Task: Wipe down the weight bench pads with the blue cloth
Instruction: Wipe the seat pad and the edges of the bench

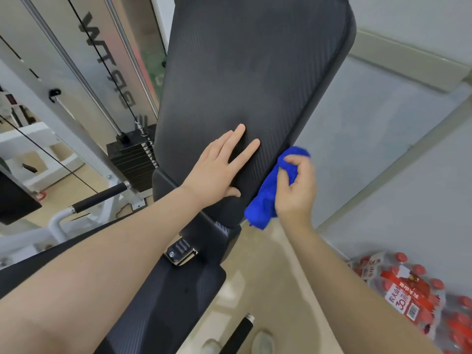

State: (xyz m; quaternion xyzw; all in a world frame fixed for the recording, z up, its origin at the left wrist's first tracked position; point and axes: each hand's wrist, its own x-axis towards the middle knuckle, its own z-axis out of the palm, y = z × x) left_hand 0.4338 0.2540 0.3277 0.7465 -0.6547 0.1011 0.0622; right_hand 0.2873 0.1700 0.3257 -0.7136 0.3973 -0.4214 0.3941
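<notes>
Fingers of the left hand [221, 166] lie flat on the back pad [245, 72]. Right hand [296, 185] grips the blue cloth [265, 198] against its right edge.

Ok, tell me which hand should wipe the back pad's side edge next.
Right. The right hand already grips the blue cloth against the back pad edge; the left hand lies flat, bracing the pad face.

Bright, even light, soft shadows; wide-angle bending at edges, perhaps slight motion blur.
</notes>
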